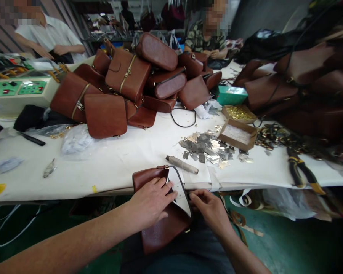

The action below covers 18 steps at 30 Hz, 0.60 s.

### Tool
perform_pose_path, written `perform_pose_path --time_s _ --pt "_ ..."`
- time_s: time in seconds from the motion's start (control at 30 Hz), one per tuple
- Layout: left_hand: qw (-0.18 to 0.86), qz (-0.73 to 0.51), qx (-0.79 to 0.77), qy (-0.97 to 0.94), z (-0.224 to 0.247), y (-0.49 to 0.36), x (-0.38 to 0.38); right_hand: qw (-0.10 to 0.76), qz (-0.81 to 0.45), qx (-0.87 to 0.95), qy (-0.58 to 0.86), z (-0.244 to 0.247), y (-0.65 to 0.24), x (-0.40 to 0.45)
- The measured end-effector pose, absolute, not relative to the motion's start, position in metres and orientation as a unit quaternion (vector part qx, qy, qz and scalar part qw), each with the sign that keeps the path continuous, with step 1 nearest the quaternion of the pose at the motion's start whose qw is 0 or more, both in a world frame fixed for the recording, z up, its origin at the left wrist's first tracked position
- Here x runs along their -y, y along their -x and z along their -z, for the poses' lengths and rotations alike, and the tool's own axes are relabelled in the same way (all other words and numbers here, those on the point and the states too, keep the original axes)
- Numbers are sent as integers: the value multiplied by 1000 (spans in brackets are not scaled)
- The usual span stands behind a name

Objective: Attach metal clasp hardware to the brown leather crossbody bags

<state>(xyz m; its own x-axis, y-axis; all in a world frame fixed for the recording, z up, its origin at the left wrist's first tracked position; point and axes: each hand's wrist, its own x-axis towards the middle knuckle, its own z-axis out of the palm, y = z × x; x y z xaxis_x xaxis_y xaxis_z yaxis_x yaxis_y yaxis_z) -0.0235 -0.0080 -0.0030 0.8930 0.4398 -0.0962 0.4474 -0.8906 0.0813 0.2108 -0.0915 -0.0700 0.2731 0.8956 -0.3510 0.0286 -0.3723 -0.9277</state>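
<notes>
A brown leather bag [162, 234] leans over the front edge of the table, its white-lined mouth turned up towards me. My left hand [153, 199] lies across the bag, with its fingers curled over the edge of the opening and gripping it. On the other side, my right hand [210, 209] is closed in a pinch right beside the bag's dark rim. What sits between its thumb and forefinger is too small and dark to make out. A wrapped, stick-like tool [183, 164] lies on the table just beyond the bag.
Brown bags [128, 72] are heaped at the back, and more bags [274, 91] lie on the right. Loose metal plates [207, 146], an open cardboard box [238, 142] and pliers [301, 171] lie on the white table [117, 163]. Two people sit across from me.
</notes>
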Motion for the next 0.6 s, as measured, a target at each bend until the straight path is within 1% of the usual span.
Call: perform_pose_path --time_s 0.13,0.2,0.3,0.37,0.47,0.6 --pt "58 22 -227 -972 10 25 7 370 -220 446 784 51 -288 68" --pt "61 19 -228 -971 11 25 7 304 -131 478 813 45 -322 47" --pt "64 23 -230 -971 8 25 8 178 -87 517 833 47 -350 21" --pt "65 27 -230 -971 5 25 8 136 -85 528 834 53 -355 13" --pt "62 28 -229 -971 2 26 8 144 -96 536 826 57 -355 9" --pt "64 37 -225 -971 -2 27 8 227 -153 499 822 49 -356 9"
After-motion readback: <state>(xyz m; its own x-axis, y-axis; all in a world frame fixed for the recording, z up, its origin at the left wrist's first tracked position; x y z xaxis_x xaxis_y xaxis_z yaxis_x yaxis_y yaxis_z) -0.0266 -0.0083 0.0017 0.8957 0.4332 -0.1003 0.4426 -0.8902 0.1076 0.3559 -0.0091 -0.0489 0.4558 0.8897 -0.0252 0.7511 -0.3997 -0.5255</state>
